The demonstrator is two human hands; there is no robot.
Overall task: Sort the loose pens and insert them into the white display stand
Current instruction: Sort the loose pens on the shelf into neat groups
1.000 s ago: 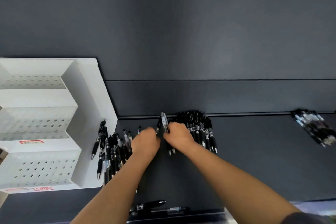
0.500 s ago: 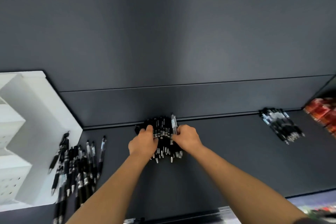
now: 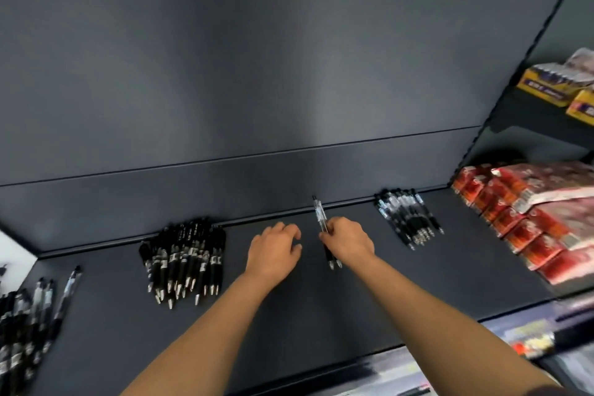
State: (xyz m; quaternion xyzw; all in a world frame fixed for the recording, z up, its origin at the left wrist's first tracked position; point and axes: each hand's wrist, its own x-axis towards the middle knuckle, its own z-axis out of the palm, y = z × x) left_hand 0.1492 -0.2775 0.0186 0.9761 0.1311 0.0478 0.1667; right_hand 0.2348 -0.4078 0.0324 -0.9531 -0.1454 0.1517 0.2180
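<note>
We see three black-pen heaps on shelf (image 3: 321, 315): left-edge heap (image 3: 29, 325), loose; middle heap (image 3: 184, 262), tips toward us; right heap (image 3: 408, 219), slanted. Held pens (image 3: 320, 217) tilted in right hand (image 3: 348, 241). White stand (image 3: 14, 254) corner at far left.

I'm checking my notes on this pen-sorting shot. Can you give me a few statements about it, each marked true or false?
1. The right hand grips pens. True.
2. The left hand holds a pen. False: it holds nothing, and its fingers are relaxed.
3. Red packets are stacked at the right end of the shelf. True.
4. The black pen pile lies between the two hands. False: it lies to the left of the left hand.
</note>
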